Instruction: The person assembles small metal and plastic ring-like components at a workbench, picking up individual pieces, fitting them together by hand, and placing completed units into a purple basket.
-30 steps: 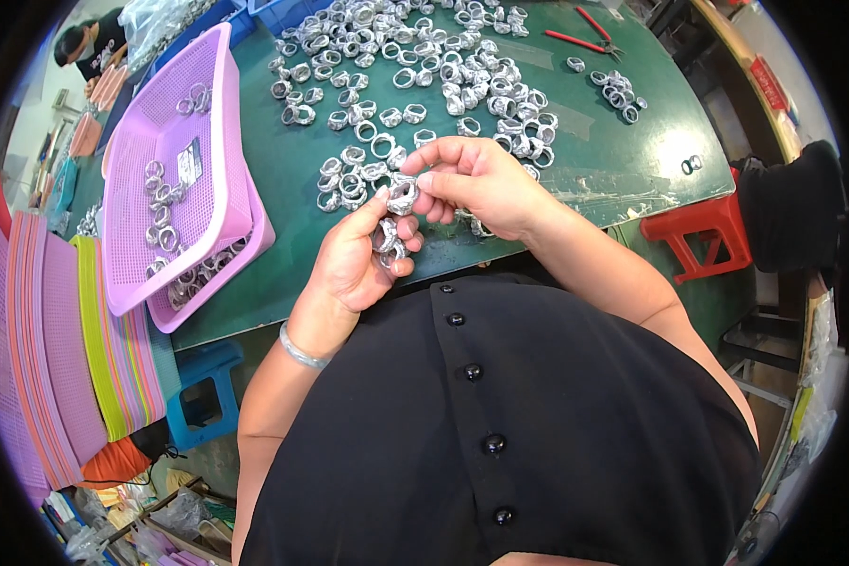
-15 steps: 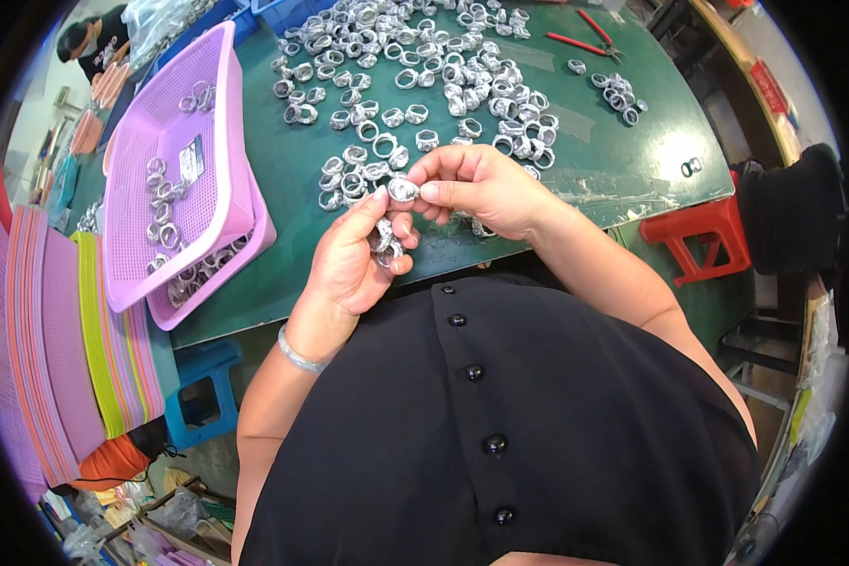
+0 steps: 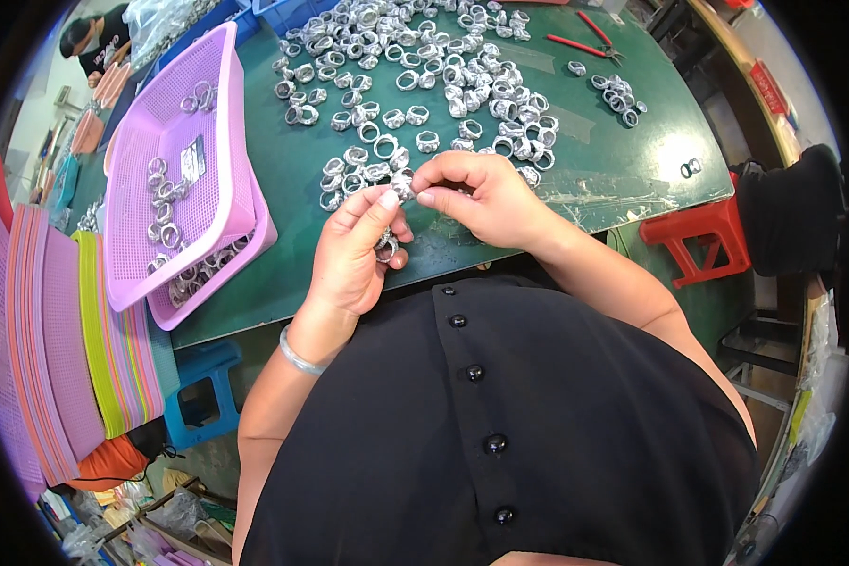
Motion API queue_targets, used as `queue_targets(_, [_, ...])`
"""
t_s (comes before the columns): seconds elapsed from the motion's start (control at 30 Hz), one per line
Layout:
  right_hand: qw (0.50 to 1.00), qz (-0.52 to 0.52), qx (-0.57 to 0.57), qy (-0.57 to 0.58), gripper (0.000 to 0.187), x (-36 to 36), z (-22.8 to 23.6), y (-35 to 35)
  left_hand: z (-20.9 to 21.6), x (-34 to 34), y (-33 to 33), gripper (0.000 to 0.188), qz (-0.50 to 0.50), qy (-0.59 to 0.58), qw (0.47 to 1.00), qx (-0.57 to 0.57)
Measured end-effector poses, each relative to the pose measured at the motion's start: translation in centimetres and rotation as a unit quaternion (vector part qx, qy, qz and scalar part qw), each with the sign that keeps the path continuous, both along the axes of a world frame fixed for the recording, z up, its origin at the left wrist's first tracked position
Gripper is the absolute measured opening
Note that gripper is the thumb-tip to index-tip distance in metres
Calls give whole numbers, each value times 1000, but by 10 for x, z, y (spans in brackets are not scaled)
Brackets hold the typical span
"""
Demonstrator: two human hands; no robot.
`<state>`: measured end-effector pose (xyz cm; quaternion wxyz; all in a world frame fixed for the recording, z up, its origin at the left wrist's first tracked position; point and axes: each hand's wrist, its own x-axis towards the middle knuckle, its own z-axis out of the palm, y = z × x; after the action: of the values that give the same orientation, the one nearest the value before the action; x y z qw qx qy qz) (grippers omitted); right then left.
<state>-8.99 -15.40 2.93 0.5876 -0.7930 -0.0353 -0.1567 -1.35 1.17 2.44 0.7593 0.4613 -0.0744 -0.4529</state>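
Between my two hands, over the near part of the green table point(image 3: 297, 198), is a silver-coloured metal ring point(image 3: 402, 185). My left hand point(image 3: 354, 245) pinches it with thumb and forefinger, while another ring point(image 3: 387, 247) sits in its curled lower fingers. The fingertips of my right hand point(image 3: 481, 193) are closed at the right side of the upper ring; my fingers partly hide it. Just beyond my left hand lies a small group of loose rings point(image 3: 354, 170), and farther back spreads a large heap of similar rings point(image 3: 377, 38).
At left, a pink-purple mesh basket point(image 3: 127, 217) holds rings and rests on another basket. Red-handled pliers point(image 3: 585, 45) lie far right, near a small ring cluster point(image 3: 617, 94). Red point(image 3: 698, 241) and blue point(image 3: 203, 396) stools flank the table. Another person point(image 3: 94, 45) is far left.
My left thumb has shifted over the pinched ring, which has turned and is now more covered. My right fingers have moved slightly, and their tips sit at its right edge.
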Motion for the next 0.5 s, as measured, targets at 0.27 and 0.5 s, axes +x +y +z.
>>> queue_targets(0.27, [967,-55,-200,-146,12,0,0,1,1,-3,-1,20,14,-54,998,16])
queue_targets(0.5, [939,-72,-271,-201,14,-1,5,6,0,-3,-3,19,17,-87,996,17])
